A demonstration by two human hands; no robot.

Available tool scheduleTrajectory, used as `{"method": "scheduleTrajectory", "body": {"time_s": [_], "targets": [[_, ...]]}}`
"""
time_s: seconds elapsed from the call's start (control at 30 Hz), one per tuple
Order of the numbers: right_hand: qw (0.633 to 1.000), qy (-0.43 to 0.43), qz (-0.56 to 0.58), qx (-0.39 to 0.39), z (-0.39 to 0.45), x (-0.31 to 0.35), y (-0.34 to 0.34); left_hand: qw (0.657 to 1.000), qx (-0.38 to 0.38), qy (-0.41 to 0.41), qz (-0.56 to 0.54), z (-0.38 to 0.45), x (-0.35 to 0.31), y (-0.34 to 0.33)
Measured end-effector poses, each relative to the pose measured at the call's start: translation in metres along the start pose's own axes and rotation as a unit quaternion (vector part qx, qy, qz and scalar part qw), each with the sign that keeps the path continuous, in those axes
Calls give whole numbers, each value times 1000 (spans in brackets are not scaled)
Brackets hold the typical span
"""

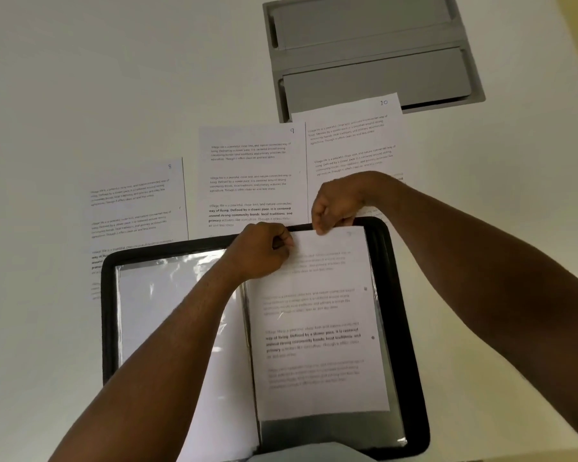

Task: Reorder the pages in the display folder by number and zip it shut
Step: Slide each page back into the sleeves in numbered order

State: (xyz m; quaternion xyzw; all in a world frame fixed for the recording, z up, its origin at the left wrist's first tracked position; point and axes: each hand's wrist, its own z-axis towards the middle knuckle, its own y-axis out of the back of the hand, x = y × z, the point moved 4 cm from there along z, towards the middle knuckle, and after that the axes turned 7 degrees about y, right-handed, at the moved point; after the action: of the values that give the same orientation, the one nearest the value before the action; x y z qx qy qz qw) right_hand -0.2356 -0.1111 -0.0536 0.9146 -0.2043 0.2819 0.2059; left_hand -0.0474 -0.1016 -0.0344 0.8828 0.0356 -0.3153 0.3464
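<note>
Both hands' fingers pinch one page (317, 315) in the open folder (404, 328); three pages wait beyond it, zip undone.

Two bare forearms reach into view from the lower edge, with no sleeves, watch, bracelet or rings showing on either. The left hand (261, 248) and the right hand (336, 203) are both uncovered, without gloves. A pale grey patch of clothing (311, 453) shows at the bottom edge between the arms.
</note>
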Motion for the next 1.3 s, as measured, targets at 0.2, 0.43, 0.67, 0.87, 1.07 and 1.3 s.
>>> {"method": "scheduleTrajectory", "body": {"time_s": [0.2,0.43,0.67,0.87,1.07,1.3], "targets": [[982,-25,-149,109,10,14,-20,1000,-6,-1,9,1,1,-2],[997,-68,-33,24,-19,12,-23,999,-35,2,-13,-5,4,0],[927,-36,355,-120,-79,-21,-56,988,-139,-24,-65,-24,0,-1],[904,-12,417,-93,-97,-39,-138,975,-219,3,-40,-54,26,-21],[852,-4,501,-150,-101,-16,-180,987,-155,28,-29,-102,32,-49],[765,111,612,-167,-97,71,-198,908,28,65,-412,-162,34,-42]]}}
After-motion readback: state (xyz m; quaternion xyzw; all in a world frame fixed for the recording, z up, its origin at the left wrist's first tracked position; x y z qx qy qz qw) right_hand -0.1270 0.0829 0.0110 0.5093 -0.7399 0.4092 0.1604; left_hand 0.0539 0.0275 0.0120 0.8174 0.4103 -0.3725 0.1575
